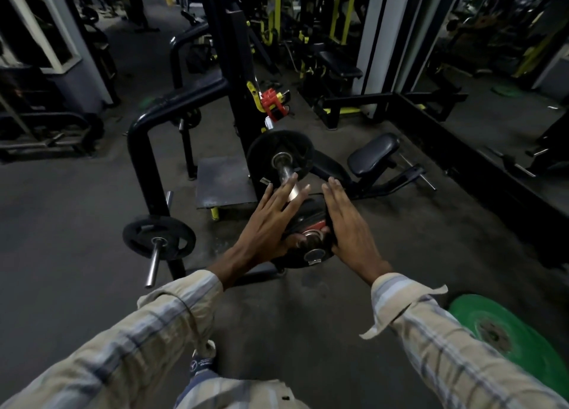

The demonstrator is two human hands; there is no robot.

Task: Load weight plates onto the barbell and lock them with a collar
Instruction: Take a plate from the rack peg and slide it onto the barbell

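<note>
A black weight plate (308,221) with a red label sits on the near end of the barbell sleeve (312,254), held between both palms. My left hand (271,221) presses its left side with fingers stretched out. My right hand (348,224) lies flat against its right side. Further up the steel sleeve (284,168) another black plate (278,156) is seated. A red collar (272,104) hangs on the black rack upright behind it.
A green plate (508,331) lies on the floor at the lower right. Left of me a black plate (158,239) sits on a storage peg of a black frame (144,150). A padded seat (372,154) stands to the right, with machines behind.
</note>
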